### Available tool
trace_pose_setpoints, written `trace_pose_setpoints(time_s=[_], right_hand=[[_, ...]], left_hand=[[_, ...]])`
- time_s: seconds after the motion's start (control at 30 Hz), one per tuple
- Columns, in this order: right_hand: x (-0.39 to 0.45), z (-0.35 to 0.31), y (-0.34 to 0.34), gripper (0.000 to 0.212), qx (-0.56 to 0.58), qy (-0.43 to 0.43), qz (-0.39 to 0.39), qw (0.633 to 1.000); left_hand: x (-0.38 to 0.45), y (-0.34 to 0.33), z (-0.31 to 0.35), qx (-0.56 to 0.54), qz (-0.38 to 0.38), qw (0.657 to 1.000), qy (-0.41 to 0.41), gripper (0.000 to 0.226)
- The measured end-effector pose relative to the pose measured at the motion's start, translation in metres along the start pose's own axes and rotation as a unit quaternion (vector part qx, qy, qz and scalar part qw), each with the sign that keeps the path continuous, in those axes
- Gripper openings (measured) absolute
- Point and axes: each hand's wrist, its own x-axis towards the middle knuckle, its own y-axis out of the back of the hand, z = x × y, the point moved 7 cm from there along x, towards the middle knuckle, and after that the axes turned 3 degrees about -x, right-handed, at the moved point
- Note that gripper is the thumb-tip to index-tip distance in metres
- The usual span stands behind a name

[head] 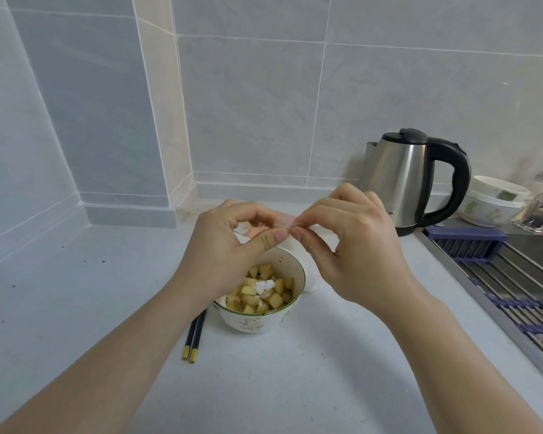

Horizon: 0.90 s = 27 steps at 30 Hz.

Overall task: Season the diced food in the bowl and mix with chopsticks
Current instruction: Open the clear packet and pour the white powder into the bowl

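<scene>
The bowl (265,303) is sitting on the counter (76,292), holding yellow dice (265,294) with a small white heap of powder (264,286) lying on top. Above the bowl's far rim, the left hand (229,245) and right hand (351,242) are meeting, each pinching a thin, translucent packet (284,221) between thumb and forefinger; what it contains cannot be told. 2 dark chopsticks (196,335) with yellow ends are lying just left of the bowl, partly under the left wrist. A steel kettle (411,180) is standing right of the bowl and farther back, with stacked dishes (496,198) beyond it.
</scene>
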Motion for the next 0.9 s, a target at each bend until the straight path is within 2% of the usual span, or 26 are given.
trace_pose_setpoints(time_s=[0.2,0.37,0.9], right_hand=[[-0.002,0.005,-0.005,0.014,0.009,-0.022,-0.02,1.0],[-0.003,0.019,-0.002,0.012,0.017,-0.047,-0.017,0.999],[-0.004,0.025,0.0,0.008,0.035,-0.066,-0.023,0.997]], left_hand=[[0.001,0.0,-0.002,0.009,-0.007,1.0,0.007,0.006],[0.004,0.006,-0.003,0.008,0.005,1.0,0.023,0.012],[0.005,0.01,-0.009,0.01,0.017,0.999,0.041,0.01]])
